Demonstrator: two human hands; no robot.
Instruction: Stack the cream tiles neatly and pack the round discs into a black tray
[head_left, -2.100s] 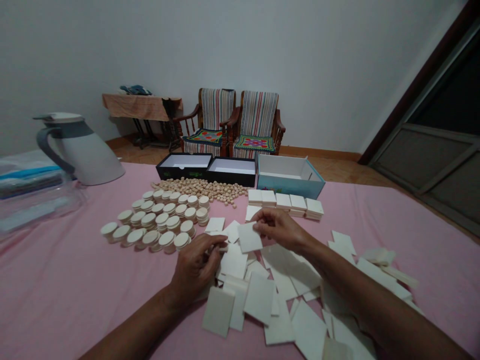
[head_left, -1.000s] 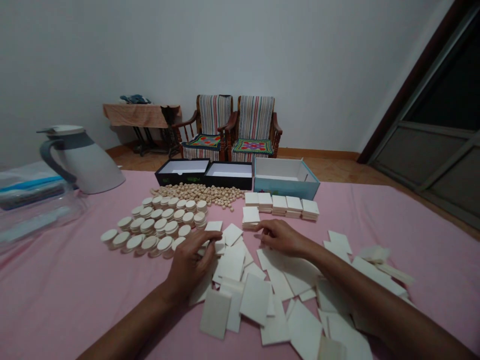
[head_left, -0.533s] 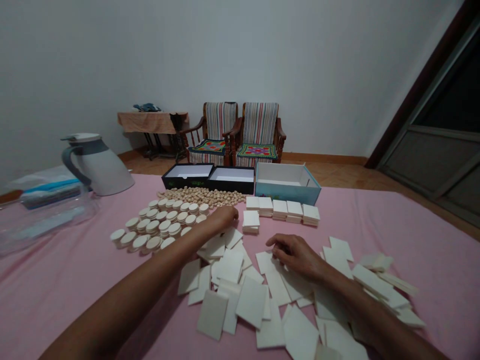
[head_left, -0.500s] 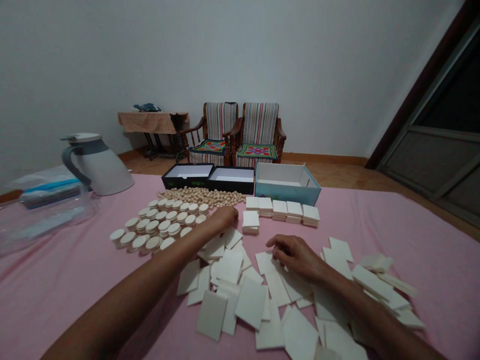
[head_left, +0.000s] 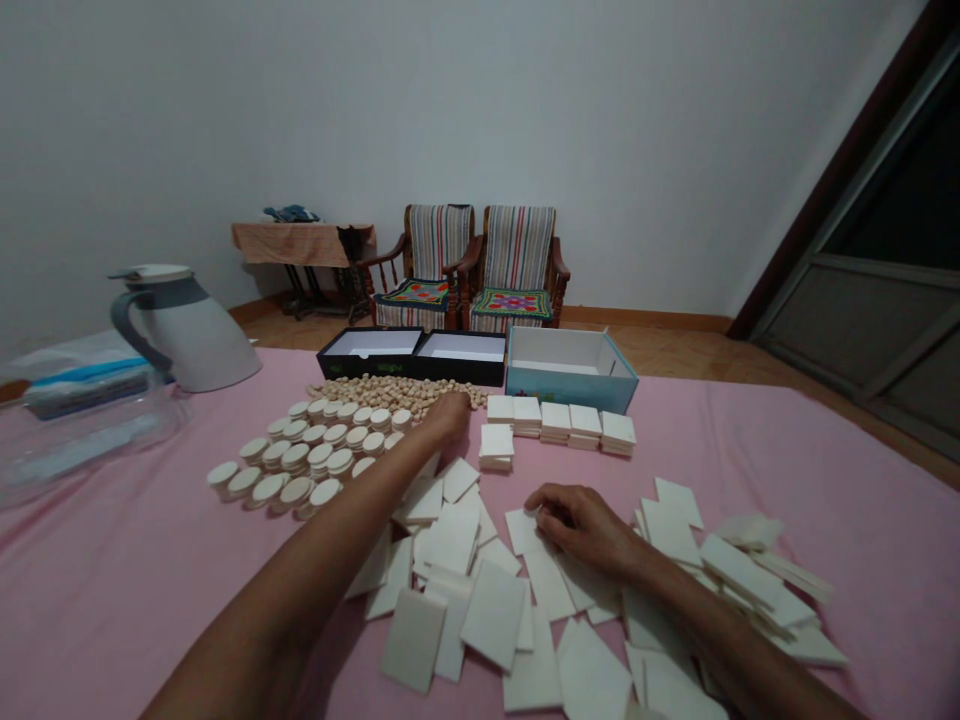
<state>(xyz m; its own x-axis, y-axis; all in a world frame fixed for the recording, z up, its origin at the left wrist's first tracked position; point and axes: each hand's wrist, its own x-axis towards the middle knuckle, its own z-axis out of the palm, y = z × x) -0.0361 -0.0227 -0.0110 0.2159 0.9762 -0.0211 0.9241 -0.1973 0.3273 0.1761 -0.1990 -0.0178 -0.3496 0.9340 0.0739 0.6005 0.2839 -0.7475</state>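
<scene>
My left hand [head_left: 450,418] reaches across to the near edge of a heap of small pale wooden beads [head_left: 382,392]. Its fingers are curled in and mostly hidden, so what they hold, if anything, does not show. My right hand [head_left: 585,525] rests loosely bent over the scattered square wooden tiles [head_left: 491,612], index finger and thumb at the edge of one tile [head_left: 521,530]. Between the hands stands a short stack of square tiles [head_left: 496,446]. Rows of stacked round wooden discs [head_left: 319,452] lie left of my left forearm.
Behind the beads sit two black open boxes [head_left: 459,370] and a light blue box [head_left: 574,388]. A row of tile stacks [head_left: 555,420] stands before them. A grey-white jug [head_left: 199,345] and clear plastic packaging [head_left: 90,440] are at left. More tiles [head_left: 742,575] lie at right.
My left hand has moved away from me, closer to the beads. My right hand has lowered slightly onto the tiles. The whole view has shifted a little.
</scene>
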